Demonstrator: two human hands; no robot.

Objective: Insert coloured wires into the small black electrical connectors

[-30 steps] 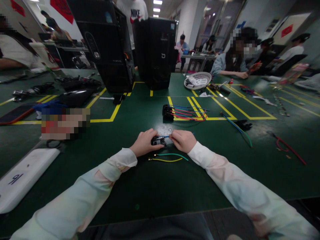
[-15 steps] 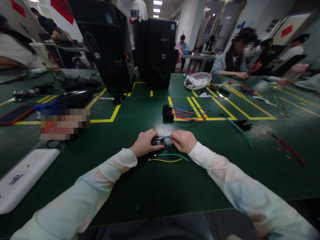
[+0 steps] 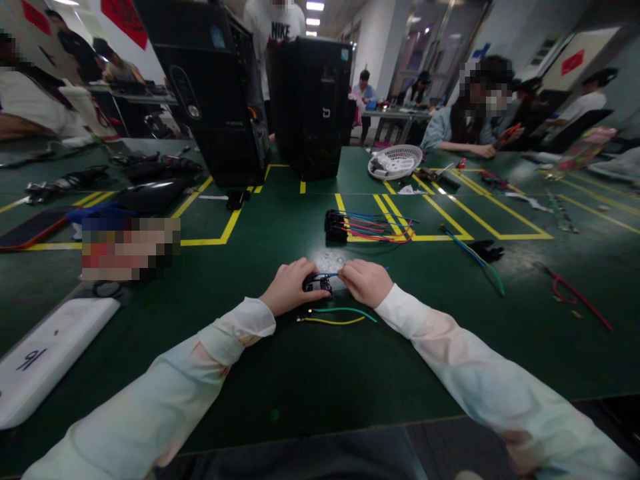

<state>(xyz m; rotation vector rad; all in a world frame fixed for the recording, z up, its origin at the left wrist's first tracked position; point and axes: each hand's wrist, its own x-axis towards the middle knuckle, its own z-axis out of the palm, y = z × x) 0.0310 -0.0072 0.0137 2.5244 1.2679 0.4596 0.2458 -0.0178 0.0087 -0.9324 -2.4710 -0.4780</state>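
Observation:
Between thumb and fingers, my left hand grips a small black plastic connector housing just above the green table. My right hand pinches a blue wire, whose left end reaches the housing; whether it is inside cannot be made out. The wire's other end shows past my right knuckles. Just below the hands lie a green wire and a yellow wire, each with a small metal terminal at its left end. Behind the hands rests a row of black housings with blue and red wires.
Two black computer towers stand at the back. A white basket sits right of them. Blue and green wires, a black piece and a red wire lie rightward. At left is a white power bank-like box. A person sits across.
My hands, the housing and the blue wire have hardly moved. A person standing behind the towers has shifted slightly to the right.

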